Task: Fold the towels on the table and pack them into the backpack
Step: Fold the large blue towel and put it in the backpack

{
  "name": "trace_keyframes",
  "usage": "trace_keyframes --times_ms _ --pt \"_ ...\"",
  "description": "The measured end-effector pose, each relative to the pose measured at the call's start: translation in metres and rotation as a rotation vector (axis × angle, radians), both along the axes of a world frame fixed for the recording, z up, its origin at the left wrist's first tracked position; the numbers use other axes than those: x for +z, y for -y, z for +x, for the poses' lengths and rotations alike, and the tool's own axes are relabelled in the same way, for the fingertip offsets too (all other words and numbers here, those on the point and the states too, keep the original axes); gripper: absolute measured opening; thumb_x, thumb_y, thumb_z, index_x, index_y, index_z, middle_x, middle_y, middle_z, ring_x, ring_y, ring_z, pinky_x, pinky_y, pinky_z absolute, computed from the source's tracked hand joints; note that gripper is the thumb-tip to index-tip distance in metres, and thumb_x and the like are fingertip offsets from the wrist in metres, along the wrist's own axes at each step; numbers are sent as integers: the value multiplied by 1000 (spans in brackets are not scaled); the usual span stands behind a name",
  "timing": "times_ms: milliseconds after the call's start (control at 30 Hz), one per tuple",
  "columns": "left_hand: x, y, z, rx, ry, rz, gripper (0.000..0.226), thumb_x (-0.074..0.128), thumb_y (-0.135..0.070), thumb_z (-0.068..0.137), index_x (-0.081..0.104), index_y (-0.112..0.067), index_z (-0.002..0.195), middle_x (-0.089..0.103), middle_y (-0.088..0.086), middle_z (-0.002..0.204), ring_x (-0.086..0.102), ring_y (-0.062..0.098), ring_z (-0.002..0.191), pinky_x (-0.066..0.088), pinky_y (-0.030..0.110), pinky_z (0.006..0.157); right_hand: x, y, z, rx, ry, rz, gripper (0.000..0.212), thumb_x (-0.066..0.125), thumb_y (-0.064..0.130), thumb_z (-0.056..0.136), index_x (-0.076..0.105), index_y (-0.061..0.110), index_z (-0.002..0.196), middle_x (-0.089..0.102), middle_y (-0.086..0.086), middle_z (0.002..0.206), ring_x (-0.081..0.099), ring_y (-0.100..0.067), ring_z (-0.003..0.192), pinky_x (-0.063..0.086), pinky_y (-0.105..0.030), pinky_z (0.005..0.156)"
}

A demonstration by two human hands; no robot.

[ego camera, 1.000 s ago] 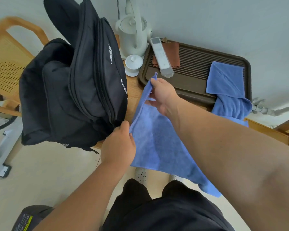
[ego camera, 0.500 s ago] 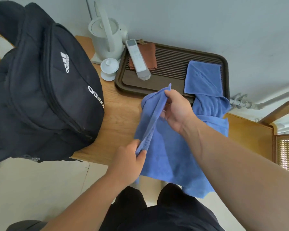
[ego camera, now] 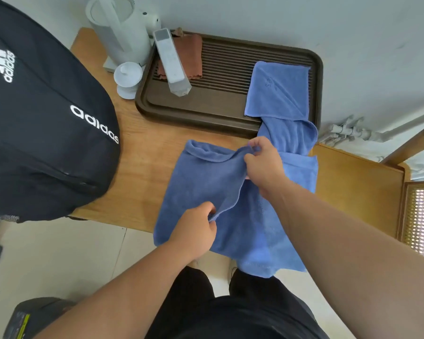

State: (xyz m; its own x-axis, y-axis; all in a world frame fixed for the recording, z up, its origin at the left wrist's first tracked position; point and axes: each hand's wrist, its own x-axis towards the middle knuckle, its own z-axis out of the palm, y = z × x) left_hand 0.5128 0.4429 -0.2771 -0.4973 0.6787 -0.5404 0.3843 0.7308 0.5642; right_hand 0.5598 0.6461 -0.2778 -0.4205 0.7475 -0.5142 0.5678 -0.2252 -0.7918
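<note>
Wooden counter (ego camera: 142, 167) against pale wall (ego camera: 279, 15). At near edge of counter: blue towel (ego camera: 201, 182), partly flat on the wood, lower part hanging over the edge toward the floor (ego camera: 59, 260). One layer folded across the rest, its free hem raised between both hands.

Left hand (ego camera: 196, 231): grip pinching the hem at its near end, fingers curled round the cloth. Right hand (ego camera: 264, 162): grip pinching the same hem at its far end, thumb and fingers closed on a bunched corner.

Just behind right hand: second blue towel (ego camera: 279, 94), upper part flat on right side of brown slatted tray (ego camera: 142, 104), lower part spilling over the tray rim onto the counter, down to the first towel's right side.

On left side of tray: white oblong device (ego camera: 171, 64), lying tilted across a rust-brown cloth (ego camera: 192, 55). Just left of tray: small white lidded cup (ego camera: 127, 77); behind it, white kettle (ego camera: 123, 28).

At left end of counter: black backpack (ego camera: 47, 133) with white lettering, apart from both towels. At far right: wooden chair (ego camera: 421, 216) with cane panel.
</note>
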Motion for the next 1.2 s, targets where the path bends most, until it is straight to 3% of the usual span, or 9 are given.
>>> trace_keyframes --times_ms 167,300,433,567,700,800,867,1067,1200 --pt "8 -9 8 109 137 57 15 56 -19 99 53 -28 110 65 -6 88 64 12 80 48 18 64 8 -20 12 100 27 109 49 45 7 87 49 44 118 53 1 73 54 -19 69 60 -50 72" --pt "3 -9 7 170 335 -7 16 56 -31 99 56 -33 115 68 -4 92 69 14 74 52 27 65 4 -20 23 230 118 169 60 56 19 91 37 36 144 62 -3 104 59 -18 83 46 -28 63" --pt "-14 6 -10 244 -58 1 12 59 -27 97 63 -23 108 64 -5 91 63 18 86 47 30 73 2 6 35 349 222 460 55 63 29 88 45 33 140 42 -1 122 50 -21 104 44 -30 79" --pt "-30 31 -35 337 -309 -92 43 71 -37 86 57 -20 123 56 1 116 56 23 104 51 40 86 0 36 43 639 354 800 44 65 36 85 61 28 128 49 -3 123 47 -30 110 39 -41 93" --pt "-39 42 -52 358 -306 -212 52 72 -43 85 55 -17 126 56 3 120 59 27 105 54 42 84 -8 51 32 1014 548 775 48 54 47 90 51 31 136 39 0 143 31 -29 134 27 -44 106" --pt "-43 36 -65 285 -280 -222 24 67 -39 90 60 -16 91 65 -1 87 61 22 76 50 34 62 -10 53 15 1047 603 787 51 51 49 93 47 31 141 27 -3 156 15 -31 147 20 -47 113" --pt "-45 33 -73 241 -240 -221 28 66 -34 91 56 -15 73 62 1 71 59 23 67 44 32 56 -11 52 2 1062 633 764 55 49 51 94 41 33 146 18 -4 163 10 -32 151 17 -49 116" --pt "-36 52 -88 220 -164 -215 29 67 -22 92 55 -12 67 60 5 65 57 24 62 44 33 53 -22 73 -17 1147 693 629 72 47 58 94 14 42 157 -3 0 169 0 -33 154 14 -54 120" --pt "-34 84 -99 203 -136 -248 31 68 -20 91 54 -13 65 59 5 65 56 23 60 44 33 56 -25 102 -25 1135 633 605 75 50 59 92 17 42 156 -4 1 168 -1 -31 154 15 -56 119"
